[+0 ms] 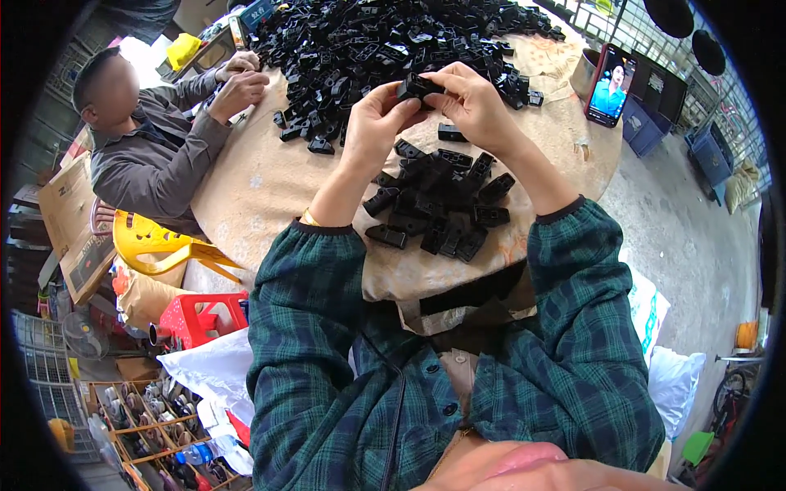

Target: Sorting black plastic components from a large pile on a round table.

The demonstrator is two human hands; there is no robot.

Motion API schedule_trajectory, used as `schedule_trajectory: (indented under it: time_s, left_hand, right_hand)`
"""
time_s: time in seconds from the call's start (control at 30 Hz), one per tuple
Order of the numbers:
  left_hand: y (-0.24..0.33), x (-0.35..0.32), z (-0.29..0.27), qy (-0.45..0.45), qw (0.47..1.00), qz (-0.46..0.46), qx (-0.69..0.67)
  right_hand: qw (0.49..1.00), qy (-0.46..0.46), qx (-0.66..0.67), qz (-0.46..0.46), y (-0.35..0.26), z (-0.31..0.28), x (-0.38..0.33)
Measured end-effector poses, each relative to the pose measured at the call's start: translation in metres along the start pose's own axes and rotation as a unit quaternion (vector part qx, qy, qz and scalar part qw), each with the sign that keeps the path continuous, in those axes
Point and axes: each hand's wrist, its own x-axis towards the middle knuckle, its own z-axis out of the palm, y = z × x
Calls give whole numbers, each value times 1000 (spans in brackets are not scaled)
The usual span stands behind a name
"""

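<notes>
Head view: nearest, two green plaid sleeves (307, 319) reach up from six o'clock, their cuffs pushed up the forearms; beyond them, on the round table (270, 184) with its pale patterned cover, a small pile of black parts (438, 200) lies between the forearms, at about half past five from the hands' work; farther on, the left hand (375, 124) and right hand (473, 110) meet in the air over the table, holding a small black block (412, 88) between them; the left thumb and forefinger close on it from eight o'clock, the right thumb and forefinger from three o'clock, with hardly any gap beyond the block's own width; the remaining fingers curl in and are partly hidden, so whether they touch it I cannot tell; past the block, toward twelve o'clock, spreads a large heap of similar black parts (360, 45); at three o'clock a phone (612, 86) stands upright with its screen lit; at nine o'clock a co-worker (155, 155) in a dark jacket sits with both hands raised at the table's edge.
</notes>
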Motion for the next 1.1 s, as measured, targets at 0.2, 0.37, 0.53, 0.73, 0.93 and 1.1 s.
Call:
schedule_trajectory:
  time_s: [0.2, 0.37, 0.53, 0.73, 0.93, 1.1]
  left_hand:
    - [1, 1, -4, 4, 999, 8, 46]
    - [5, 1, 0, -27, 996, -3, 79]
    - [2, 0, 4, -3, 999, -13, 32]
    - [2, 1, 0, 11, 999, -3, 39]
    - [0, -1, 1, -21, 999, -20, -34]
    - [1, -6, 9, 51, 998, 4, -48]
  right_hand:
    - [999, 4, -38, 0, -6, 1, -2]
    - [997, 30, -70, -24, -6, -1, -1]
    - [997, 27, -69, -20, -3, -1, -1]
    - [996, 28, -85, -32, -4, 0, -1]
    - [981, 49, -181, -51, -18, 3, -3]
    - [970, 24, -233, -67, -25, 4, -6]
